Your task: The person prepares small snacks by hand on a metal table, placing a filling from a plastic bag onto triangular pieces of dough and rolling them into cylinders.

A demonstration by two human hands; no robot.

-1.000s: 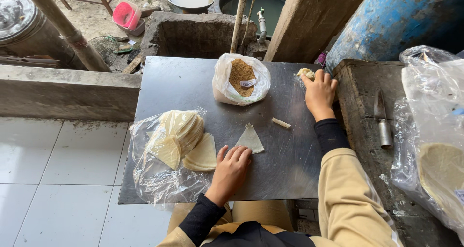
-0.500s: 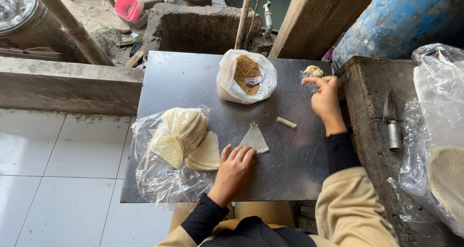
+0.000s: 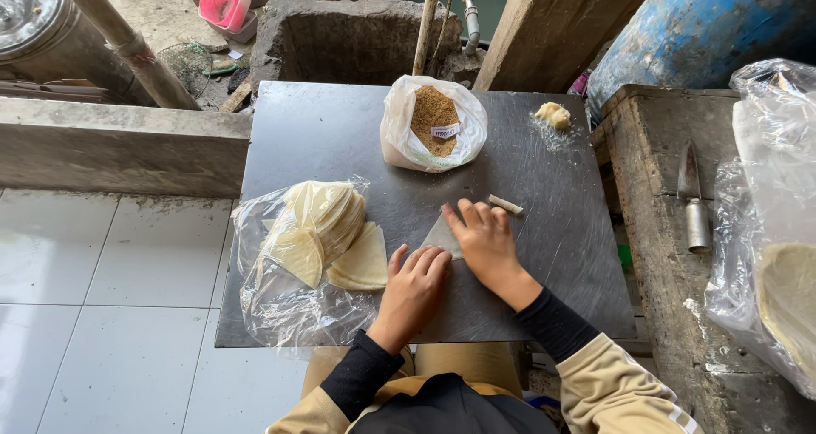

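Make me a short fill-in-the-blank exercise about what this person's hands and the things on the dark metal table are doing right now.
1. Both hands, left hand and right hand, rest on a pale ____-shaped dough sheet.
2. The clear plastic bag at the back of the dark metal table holds ____ crumbs.
3. The stack of pale wrappers lies to the person's ____.
4. A metal knife lies on the ____ block beside the table.

Missing words: triangle; brown; left; concrete

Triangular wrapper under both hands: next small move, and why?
Probably reach the right hand for the small filling stick. Both hands, left hand included, lie flat on the triangular wrapper, which is bare, and the stick lies just beyond the right fingertips.
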